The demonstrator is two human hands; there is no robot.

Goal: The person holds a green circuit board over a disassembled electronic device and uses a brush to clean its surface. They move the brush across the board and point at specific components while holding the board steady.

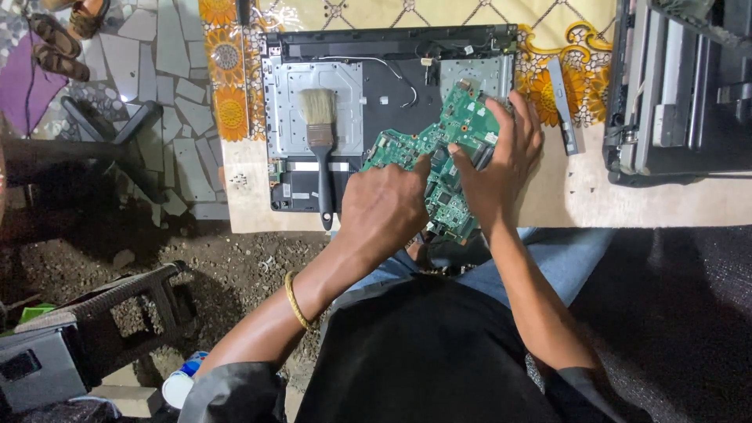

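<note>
A green circuit board (446, 149) lies over the near right part of an opened laptop base (313, 102) on the desk (595, 204). The board's long axis runs diagonally, from its far end at the upper right, near the base's far right corner, down to its near end, which overhangs the desk's near edge above the person's lap. A narrower arm of the board reaches left toward the middle of the base.

The left hand (384, 207) rests on the near left part of the board. Its forefinger is stretched out with the tip pressing on the board's middle; the other fingers are curled under, and whether they grip anything cannot be told. A gold bangle (296, 301) sits on the left wrist.

The right hand (501, 157) covers the board's right edge. Its fingers are spread apart, tips on the far right part of the board, the thumb pointing left toward the left forefinger, the two nearly touching. The board lies under both hands, not lifted clear.

A paintbrush (319, 149) with pale bristles lies on the base left of the board, bristles far, handle near. A narrow grey strip (564, 106) lies right of the base. A second dark machine (681, 86) stands at the far right.
</note>
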